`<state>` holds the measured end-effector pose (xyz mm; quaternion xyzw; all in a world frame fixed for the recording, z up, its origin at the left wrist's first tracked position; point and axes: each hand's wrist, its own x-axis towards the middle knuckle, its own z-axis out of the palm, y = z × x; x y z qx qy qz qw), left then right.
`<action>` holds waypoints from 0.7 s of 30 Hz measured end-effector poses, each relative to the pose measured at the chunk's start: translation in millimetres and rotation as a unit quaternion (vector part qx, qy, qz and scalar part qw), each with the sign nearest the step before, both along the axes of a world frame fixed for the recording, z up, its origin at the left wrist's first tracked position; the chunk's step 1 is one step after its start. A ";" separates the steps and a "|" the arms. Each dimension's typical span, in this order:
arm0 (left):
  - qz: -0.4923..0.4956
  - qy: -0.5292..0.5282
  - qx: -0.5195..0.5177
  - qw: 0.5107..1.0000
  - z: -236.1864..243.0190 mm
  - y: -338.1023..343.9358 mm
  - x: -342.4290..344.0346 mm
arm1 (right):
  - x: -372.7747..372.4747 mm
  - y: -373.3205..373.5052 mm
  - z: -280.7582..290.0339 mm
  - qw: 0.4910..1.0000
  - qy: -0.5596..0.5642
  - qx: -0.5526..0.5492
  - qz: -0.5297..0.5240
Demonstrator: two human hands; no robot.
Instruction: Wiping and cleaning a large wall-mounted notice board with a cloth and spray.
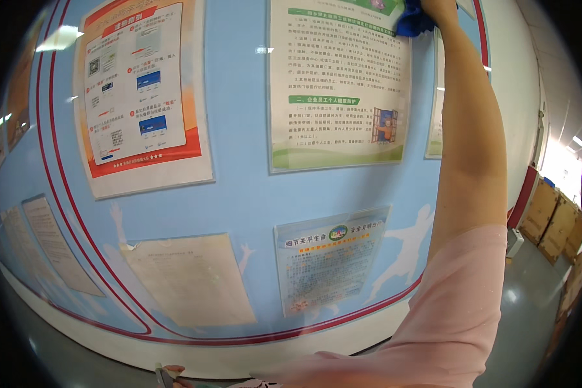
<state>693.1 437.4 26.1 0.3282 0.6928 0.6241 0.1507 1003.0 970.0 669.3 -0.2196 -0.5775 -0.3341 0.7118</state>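
My right arm stretches up to the top of the view, where my right hand (438, 9) is closed on a blue cloth (412, 22). The cloth lies against the upper right corner of a green-and-white poster (343, 90) on the light blue wall board (239, 200). The top edge of the picture cuts off part of this hand. Low at the bottom edge, my left hand (174, 371) shows only in part, its fingers closed round a small greyish thing (164, 376) whose kind I cannot make out.
An orange-and-red poster (142, 84) hangs at upper left. Below are a plain paper sheet (191, 281) and a blue printed sheet (330, 262). More sheets (61, 249) hang far left. At right, cardboard boxes (540, 210) stand on the grey floor (527, 304).
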 end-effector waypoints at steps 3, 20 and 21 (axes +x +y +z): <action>-0.006 -0.013 -0.020 1.000 13.9 -0.7 7.5 | -7.6 -30.7 -4.4 0.993 -0.023 -0.045 0.111; -0.030 0.002 0.099 0.995 22.4 12.3 7.0 | -73.1 -96.2 -44.9 0.960 -0.257 0.112 -0.016; -0.037 -0.002 0.094 0.995 24.9 7.9 3.4 | -77.6 -111.3 -63.6 0.957 -0.243 0.145 -0.060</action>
